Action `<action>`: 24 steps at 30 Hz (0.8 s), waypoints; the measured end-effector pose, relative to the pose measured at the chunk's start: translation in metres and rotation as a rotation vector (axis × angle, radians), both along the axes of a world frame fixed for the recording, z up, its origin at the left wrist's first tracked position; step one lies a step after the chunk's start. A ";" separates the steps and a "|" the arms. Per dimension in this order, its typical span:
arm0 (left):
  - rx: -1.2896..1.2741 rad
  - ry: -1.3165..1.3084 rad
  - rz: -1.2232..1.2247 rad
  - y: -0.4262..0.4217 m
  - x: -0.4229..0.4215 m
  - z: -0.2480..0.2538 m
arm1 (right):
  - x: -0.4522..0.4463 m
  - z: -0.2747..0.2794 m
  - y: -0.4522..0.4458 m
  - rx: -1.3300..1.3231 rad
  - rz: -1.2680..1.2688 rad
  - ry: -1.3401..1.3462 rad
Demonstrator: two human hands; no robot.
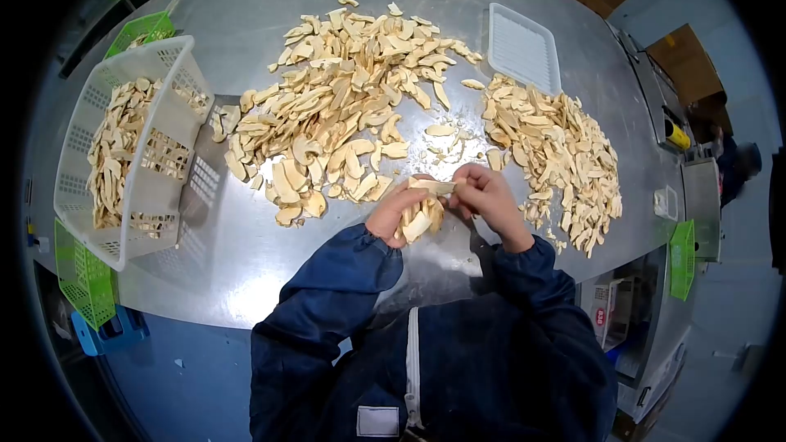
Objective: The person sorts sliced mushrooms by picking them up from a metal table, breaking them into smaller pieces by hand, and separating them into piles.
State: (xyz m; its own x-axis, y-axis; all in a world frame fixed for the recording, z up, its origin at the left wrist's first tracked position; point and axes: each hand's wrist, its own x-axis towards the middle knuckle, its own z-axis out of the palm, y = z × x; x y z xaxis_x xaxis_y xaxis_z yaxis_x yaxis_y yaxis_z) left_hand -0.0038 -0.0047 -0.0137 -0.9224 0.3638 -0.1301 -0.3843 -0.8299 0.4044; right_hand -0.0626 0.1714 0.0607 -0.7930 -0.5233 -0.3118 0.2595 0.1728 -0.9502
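Hands work close together at the near side of a metal table (246, 278), both occupied. My left hand (389, 214) cups a small bunch of pale slices (419, 223), which look like dried mushroom. The fingertips of my right hand (491, 203) pinch the right end of one long slice (434, 187). Its long axis runs roughly from 9 to 3 o'clock, bridging the gap between my hands, with its left end by my left thumb. The bunch sits just below it, towards 6 o'clock, nearer my left hand than my right.

Straight ahead at 12 o'clock, a few crumbs and fragments (446, 141) are scattered. A large heap (327, 106) of similar slices spreads from 10 to 11 o'clock, its near edge close to my left hand. A smaller heap (565, 155) lies at 2 o'clock, just beyond my right hand. Farther out, a white ribbed tray (524, 42) lies at 1 o'clock, next to that heap. Well to my left, between 9 and 10 o'clock, a white slotted basket (160, 193) holds more slices. At far right, around 3 o'clock, is another person (741, 162), blurred, well apart from me.
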 end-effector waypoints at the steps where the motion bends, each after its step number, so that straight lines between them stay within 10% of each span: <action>1: -0.007 -0.022 0.020 0.000 0.000 -0.001 | -0.001 0.001 0.000 0.089 -0.093 0.101; 24: -0.102 -0.020 0.031 0.001 0.000 0.007 | 0.020 0.031 -0.002 0.285 0.065 0.557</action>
